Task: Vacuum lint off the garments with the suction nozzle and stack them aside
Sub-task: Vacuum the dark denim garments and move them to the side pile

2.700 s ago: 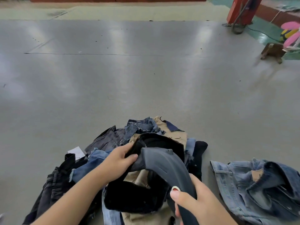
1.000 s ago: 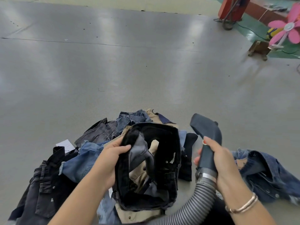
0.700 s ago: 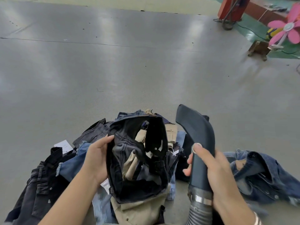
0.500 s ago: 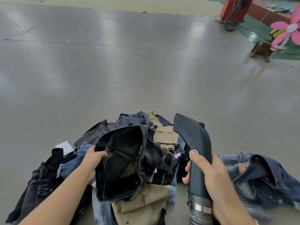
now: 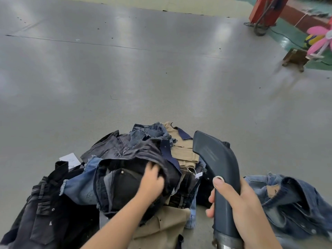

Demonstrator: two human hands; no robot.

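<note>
While right hand (image 5: 246, 207) grips suction nozzle (image 5: 218, 169), left hand (image 5: 152, 180) clutches dark garment (image 5: 125, 178).

Ahead of me the smooth grey table (image 5: 143, 78) lies bare, wide room to pass. Close in front, the heaped pile of dark and khaki garments (image 5: 125, 168) blocks the middle. A crumpled blue denim jacket (image 5: 291, 200) fills the near right, with only a narrow strip between them.
</note>
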